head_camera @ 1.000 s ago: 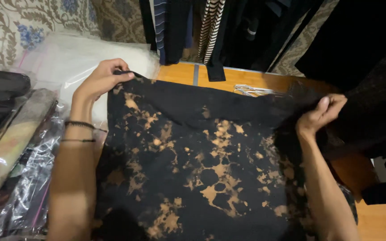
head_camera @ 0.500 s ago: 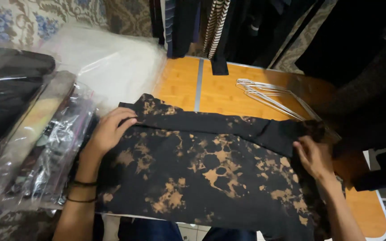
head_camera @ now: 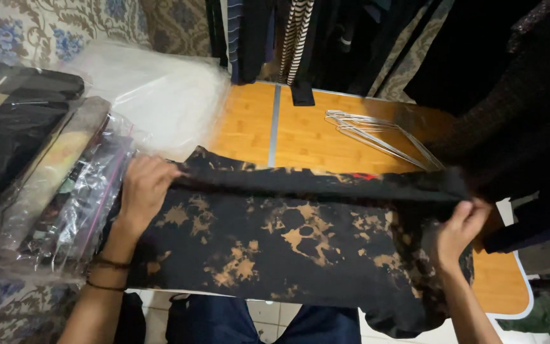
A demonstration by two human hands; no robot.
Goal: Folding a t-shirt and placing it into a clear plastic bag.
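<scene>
- While a black garment blotched with bleached orange-brown patches [head_camera: 288,245] is spread across the orange wooden table [head_camera: 307,137], its far edge is gripped at both ends and lifted into a fold.
- The left hand [head_camera: 144,191] is closed over the fold's left end, fingers curled on top of the cloth.
- The right hand [head_camera: 459,226] is pinched shut on the fold's right end, just beside dark hanging clothes [head_camera: 517,127].
- The garment's long axis runs left to right, squarely between the two hands; the raised fold lies on the far side, the loose body of the cloth nearer the person and draped over the table's near edge.
- Neither hand is markedly nearer; each holds one end.
- A pile of thin wire hangers [head_camera: 377,134] lies beyond the fold, well apart from it.
- Clear plastic-bagged folded clothes [head_camera: 65,185] are stacked just left of the left hand.
</scene>
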